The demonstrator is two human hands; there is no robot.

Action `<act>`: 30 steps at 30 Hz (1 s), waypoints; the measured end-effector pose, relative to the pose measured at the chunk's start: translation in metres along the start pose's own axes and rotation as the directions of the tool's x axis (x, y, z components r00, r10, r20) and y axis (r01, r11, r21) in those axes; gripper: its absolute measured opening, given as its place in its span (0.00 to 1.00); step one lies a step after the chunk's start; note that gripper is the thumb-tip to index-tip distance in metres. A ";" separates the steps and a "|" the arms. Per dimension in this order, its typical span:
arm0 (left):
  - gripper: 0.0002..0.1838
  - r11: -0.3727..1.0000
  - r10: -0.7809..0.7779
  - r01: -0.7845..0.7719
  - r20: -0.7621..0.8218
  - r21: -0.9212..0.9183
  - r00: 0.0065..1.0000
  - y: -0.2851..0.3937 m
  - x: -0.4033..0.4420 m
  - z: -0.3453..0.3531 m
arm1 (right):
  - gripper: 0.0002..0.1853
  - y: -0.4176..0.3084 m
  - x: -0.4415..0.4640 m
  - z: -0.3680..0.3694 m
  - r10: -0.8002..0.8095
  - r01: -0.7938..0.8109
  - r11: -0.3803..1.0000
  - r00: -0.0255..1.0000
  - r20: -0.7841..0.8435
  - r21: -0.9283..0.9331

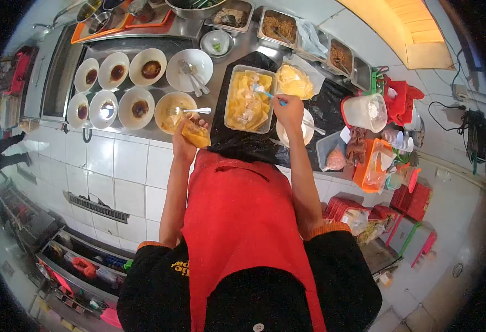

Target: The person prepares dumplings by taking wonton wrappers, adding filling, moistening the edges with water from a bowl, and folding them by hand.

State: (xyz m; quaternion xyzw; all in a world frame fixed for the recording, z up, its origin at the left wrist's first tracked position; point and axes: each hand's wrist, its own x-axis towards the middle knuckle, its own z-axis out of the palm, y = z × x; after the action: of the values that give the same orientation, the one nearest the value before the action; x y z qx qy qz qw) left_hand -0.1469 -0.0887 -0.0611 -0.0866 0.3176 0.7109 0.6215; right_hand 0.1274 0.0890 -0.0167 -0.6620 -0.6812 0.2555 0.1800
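My left hand [183,146] is closed on a yellow dough wrapper [196,134], held just in front of a bowl [162,123] of pale filling. A fork [190,110] lies across that bowl. My right hand [289,112] grips a small blue-handled tool [269,94] whose whitish tip is over a clear tray [270,124]. Several yellow wontons [247,105] lie piled in the tray; the tool's tip is too small to make out. A stack of yellow wrappers [295,81] lies behind my right hand. Beside my right wrist is a white bowl [308,128] with a spoon handle sticking out.
Several white bowls with dark sauce [140,107] stand at left. A bowl of spoons [180,58] is next to them. Metal pans of brown food [277,27] line the back. A white tub [367,113] and an orange basket [366,176] stand at right. Someone's legs [8,153] show far left.
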 end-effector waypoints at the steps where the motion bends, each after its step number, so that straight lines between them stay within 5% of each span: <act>1: 0.16 1.000 -0.007 0.007 0.030 -0.004 1.000 0.000 0.002 0.003 | 0.14 -0.004 0.000 -0.002 -0.004 0.004 1.000 1.000 -0.017 0.010; 6: 0.18 0.980 0.008 -0.018 0.049 0.200 0.999 -0.013 0.015 0.015 | 0.13 0.017 0.002 -0.023 -0.052 0.051 0.998 0.998 -0.037 -0.031; 8: 0.21 0.957 0.029 -0.038 0.035 0.287 0.999 -0.017 0.016 0.023 | 0.14 0.018 -0.008 -0.074 0.002 0.003 0.977 1.000 -0.025 0.214; 12: 0.24 0.938 0.082 -0.082 0.015 0.338 0.997 -0.027 0.024 0.029 | 0.18 0.070 -0.016 -0.180 0.199 -0.103 0.944 0.935 -0.292 0.314; 14: 0.26 0.910 0.137 -0.111 -0.036 0.400 0.990 -0.029 0.028 0.035 | 0.18 0.129 -0.010 -0.233 0.159 -0.124 0.987 0.850 -0.502 0.101; 15: 0.26 0.908 0.135 -0.110 -0.032 0.404 0.990 -0.029 0.029 0.039 | 0.17 0.159 -0.007 -0.255 0.181 -0.122 0.982 0.815 -0.551 0.142; 18: 0.24 0.914 0.132 -0.137 0.038 0.381 0.990 -0.030 0.031 0.060 | 0.15 0.222 0.001 -0.295 0.221 -0.145 0.975 0.743 -0.631 0.170; 20: 0.25 0.986 0.004 -0.026 0.128 0.167 0.992 -0.028 0.032 0.076 | 0.14 0.266 0.019 -0.312 0.236 -0.171 0.972 0.710 -0.663 0.163; 22: 0.26 0.994 -0.028 0.008 0.177 0.111 0.984 -0.029 0.033 0.081 | 0.17 0.323 0.048 -0.308 0.287 -0.419 0.904 0.740 -0.608 -0.084; 24: 0.27 0.996 -0.077 0.089 0.325 -0.021 0.943 -0.027 0.032 0.095 | 0.18 0.371 0.070 -0.291 0.343 -0.358 0.931 0.804 -0.486 0.064; 26: 0.29 0.993 -0.076 0.103 0.372 -0.053 0.925 -0.032 0.029 0.104 | 0.19 0.372 0.077 -0.280 0.362 -0.305 0.929 0.869 -0.337 0.211; 28: 0.30 0.992 -0.047 0.091 0.401 -0.091 0.915 -0.034 0.022 0.114 | 0.21 0.320 0.056 -0.260 0.048 -0.402 0.786 0.798 -0.601 -0.470; 29: 0.32 0.995 -0.044 0.074 0.389 -0.062 0.920 -0.037 0.018 0.122 | 0.21 0.289 0.047 -0.247 0.037 -0.372 0.801 0.813 -0.581 -0.469; 30: 0.33 0.998 -0.042 0.059 0.378 -0.034 0.925 -0.039 0.014 0.129 | 0.22 0.244 0.032 -0.233 0.152 -0.281 0.946 0.826 -0.543 -0.163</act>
State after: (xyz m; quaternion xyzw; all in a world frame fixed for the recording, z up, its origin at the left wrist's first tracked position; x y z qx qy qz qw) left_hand -0.0779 -0.0035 0.0191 0.0297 0.1742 0.7050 0.6868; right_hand 0.4589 0.1446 0.0252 -0.7963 -0.5515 0.0018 0.2486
